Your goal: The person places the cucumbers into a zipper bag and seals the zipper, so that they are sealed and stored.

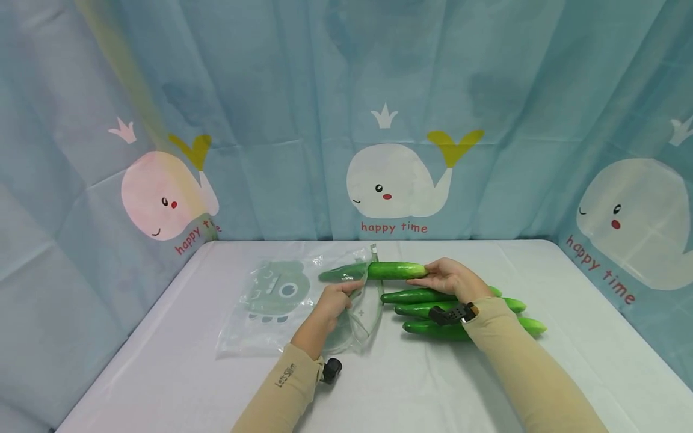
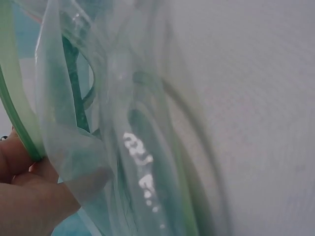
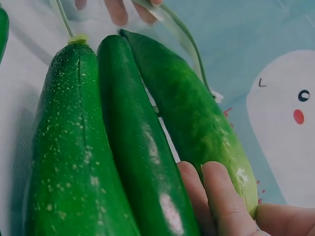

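Observation:
A clear zip bag with a green cartoon print [image 1: 278, 288] lies flat on the table, its mouth facing right. My left hand [image 1: 335, 304] grips the bag near its mouth; in the left wrist view the fingers [image 2: 29, 196] pinch the plastic by the green zip strip [image 2: 22, 123]. With fingers and thumb, my right hand [image 1: 452, 279] holds the pale end of a cucumber [image 1: 397, 270]. Its darker half is inside the bag. The right wrist view has the held cucumber [image 3: 187, 103] at the right, fingers [image 3: 226, 191] against it.
Several more cucumbers [image 1: 414, 295] lie side by side under and in front of my right wrist. A white cloth covers the table [image 1: 178, 385]. Behind it hangs a blue curtain [image 1: 281, 180] with whale prints.

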Motion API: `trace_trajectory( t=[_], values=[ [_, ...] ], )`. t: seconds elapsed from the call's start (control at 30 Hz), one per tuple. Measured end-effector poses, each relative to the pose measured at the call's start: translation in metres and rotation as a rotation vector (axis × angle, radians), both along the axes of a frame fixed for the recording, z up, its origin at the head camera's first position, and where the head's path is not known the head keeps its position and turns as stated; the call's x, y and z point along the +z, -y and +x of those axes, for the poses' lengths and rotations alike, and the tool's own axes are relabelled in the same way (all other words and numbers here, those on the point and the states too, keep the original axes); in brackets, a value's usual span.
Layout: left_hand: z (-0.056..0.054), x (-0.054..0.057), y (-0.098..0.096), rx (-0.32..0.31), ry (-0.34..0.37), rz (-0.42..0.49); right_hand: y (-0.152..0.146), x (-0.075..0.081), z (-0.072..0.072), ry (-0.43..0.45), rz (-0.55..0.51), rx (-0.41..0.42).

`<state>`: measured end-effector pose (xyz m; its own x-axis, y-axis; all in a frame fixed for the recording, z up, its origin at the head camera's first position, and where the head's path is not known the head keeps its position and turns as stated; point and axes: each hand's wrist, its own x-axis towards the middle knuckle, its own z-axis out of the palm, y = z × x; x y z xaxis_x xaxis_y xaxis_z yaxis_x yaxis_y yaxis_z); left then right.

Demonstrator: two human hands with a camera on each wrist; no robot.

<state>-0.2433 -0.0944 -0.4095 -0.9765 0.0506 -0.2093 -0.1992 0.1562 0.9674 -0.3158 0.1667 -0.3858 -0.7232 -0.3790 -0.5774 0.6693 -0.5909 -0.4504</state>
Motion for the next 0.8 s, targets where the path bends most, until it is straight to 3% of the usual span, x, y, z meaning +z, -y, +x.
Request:
trace_trajectory(
  t=[0.27, 0.47, 0.8],
  values=[
    [0.0, 0.001, -0.001, -0.01, 0.005, -0.003, 0.003, -0.001, -0.001, 0.026, 0.002, 0.008],
    [0.001, 0.0, -0.001, -0.009, 0.005, -0.011, 0.006, -0.003, -0.004, 0.005, 0.067, 0.055],
    [0.001, 0.001, -0.002, -0.005, -0.001, 0.007, 0.013, -0.001, -0.008, 0.007, 0.116, 0.061]
  ],
)
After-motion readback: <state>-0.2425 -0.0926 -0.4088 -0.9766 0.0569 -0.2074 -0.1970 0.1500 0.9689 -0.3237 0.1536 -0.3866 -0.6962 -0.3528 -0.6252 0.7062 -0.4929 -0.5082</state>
